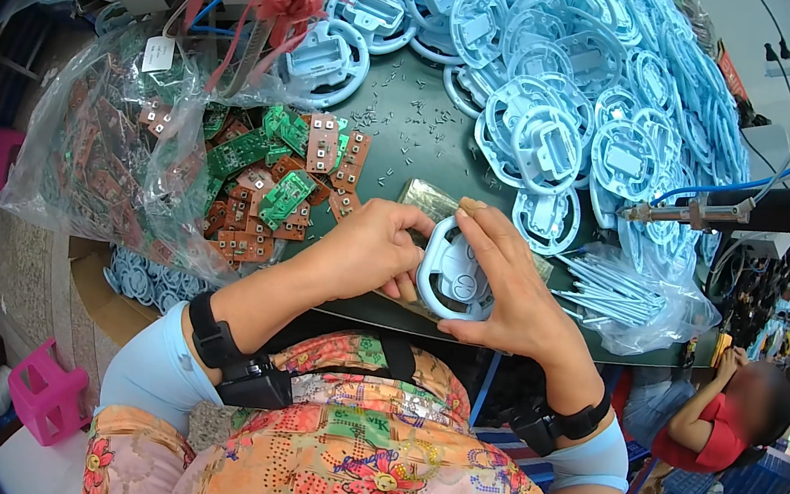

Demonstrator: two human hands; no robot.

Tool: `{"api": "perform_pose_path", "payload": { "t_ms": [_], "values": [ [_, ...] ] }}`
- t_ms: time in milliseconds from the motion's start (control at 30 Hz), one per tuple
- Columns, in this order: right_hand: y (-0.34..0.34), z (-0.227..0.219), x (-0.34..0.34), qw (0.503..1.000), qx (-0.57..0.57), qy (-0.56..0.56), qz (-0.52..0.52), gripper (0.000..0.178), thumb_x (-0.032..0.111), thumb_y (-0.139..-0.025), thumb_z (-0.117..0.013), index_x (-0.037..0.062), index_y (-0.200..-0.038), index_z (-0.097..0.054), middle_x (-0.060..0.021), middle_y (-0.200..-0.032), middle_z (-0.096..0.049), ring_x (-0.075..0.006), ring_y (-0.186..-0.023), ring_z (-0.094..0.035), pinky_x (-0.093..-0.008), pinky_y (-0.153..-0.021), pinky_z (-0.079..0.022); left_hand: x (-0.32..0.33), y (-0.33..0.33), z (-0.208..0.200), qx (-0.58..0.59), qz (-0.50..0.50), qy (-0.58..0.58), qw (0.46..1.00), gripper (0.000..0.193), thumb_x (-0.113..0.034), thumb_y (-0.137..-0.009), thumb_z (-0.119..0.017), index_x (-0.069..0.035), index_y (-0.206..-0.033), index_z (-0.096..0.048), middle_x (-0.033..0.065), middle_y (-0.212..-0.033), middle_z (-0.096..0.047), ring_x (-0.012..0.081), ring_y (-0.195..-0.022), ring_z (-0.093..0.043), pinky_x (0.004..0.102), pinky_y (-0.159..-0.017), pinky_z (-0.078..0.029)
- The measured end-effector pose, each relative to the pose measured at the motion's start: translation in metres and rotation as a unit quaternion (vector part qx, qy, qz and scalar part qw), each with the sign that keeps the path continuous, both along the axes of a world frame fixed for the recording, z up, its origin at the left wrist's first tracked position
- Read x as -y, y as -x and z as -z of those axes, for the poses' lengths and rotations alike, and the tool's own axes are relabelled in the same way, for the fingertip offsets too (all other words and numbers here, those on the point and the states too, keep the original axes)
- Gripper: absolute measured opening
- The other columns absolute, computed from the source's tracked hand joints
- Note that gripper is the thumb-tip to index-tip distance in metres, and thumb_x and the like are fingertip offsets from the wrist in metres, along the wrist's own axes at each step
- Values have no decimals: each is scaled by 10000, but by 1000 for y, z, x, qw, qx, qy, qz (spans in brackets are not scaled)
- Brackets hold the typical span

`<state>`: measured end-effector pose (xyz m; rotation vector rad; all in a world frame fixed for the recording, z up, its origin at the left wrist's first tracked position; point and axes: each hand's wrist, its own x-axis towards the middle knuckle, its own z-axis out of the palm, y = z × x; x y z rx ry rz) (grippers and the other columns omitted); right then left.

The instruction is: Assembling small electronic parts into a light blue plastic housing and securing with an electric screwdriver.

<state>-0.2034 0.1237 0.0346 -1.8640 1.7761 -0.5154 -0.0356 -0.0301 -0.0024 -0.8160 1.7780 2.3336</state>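
Observation:
A light-blue plastic toy steering wheel [457,274] is tilted up at the table's front edge, over a block wrapped in shiny yellowish tape [430,197]. My right hand [519,283] grips its right side, fingers over the top rim and thumb at the bottom. At the wheel's left side is my left hand [376,252], its fingers curled and pinched together close against the rim. Whatever those fingertips may hold is hidden. Left of my hands lies a heap of green and brown circuit boards [268,184]. Small dark screws [413,120] are scattered beyond the hands.
Many more blue steering wheels [545,147] are piled high at the back and right. A power screwdriver [723,210] juts in from the right, above thin blue rods [616,293] in plastic. A clear bag of boards [96,144] stands left. Another person [721,409] sits right.

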Motion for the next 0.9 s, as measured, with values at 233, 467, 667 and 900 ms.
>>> {"api": "perform_pose_path", "payload": {
  "t_ms": [233, 467, 667, 900],
  "values": [
    [-2, 3, 0, 1000, -21, 0, 3, 1113, 216, -570, -884, -2, -1487, -292, -216, -1506, -332, -402, -1412, -301, -484, -1145, -264, 1, 0, 4, -1, 17, -3, 1000, 313, -13, -917, -523, 88, -1212, -558, 110, -799, -702, 174, -680, -715, 247, -569, -567],
    [1, 13, 1, 996, -82, 39, -15, 1075, 386, -623, -842, -21, -1467, -315, -228, -1504, -338, -416, -1397, -322, -516, -1100, -306, 10, 10, -5, 29, 51, -20, 998, 323, -67, -946, -561, 66, -1239, -536, 108, -813, -702, 162, -674, -710, 243, -561, -558],
    [-13, 30, -7, 981, -138, 135, 31, 986, 519, -672, -785, -23, -1410, -419, -231, -1463, -418, -409, -1354, -403, -547, -1033, -368, 2, 10, -6, 12, 57, 8, 998, 341, -146, -986, -571, 30, -1259, -466, 93, -776, -681, 151, -606, -691, 240, -502, -532],
    [-9, 27, -12, 979, -151, 135, 13, 943, 622, -756, -696, 21, -1428, -421, -213, -1464, -415, -393, -1357, -399, -554, -1033, -355, 0, 11, -5, 19, 63, 41, 997, 291, -142, -990, -558, 29, -1207, -469, 92, -760, -679, 162, -602, -693, 249, -501, -531]
  ]
}}
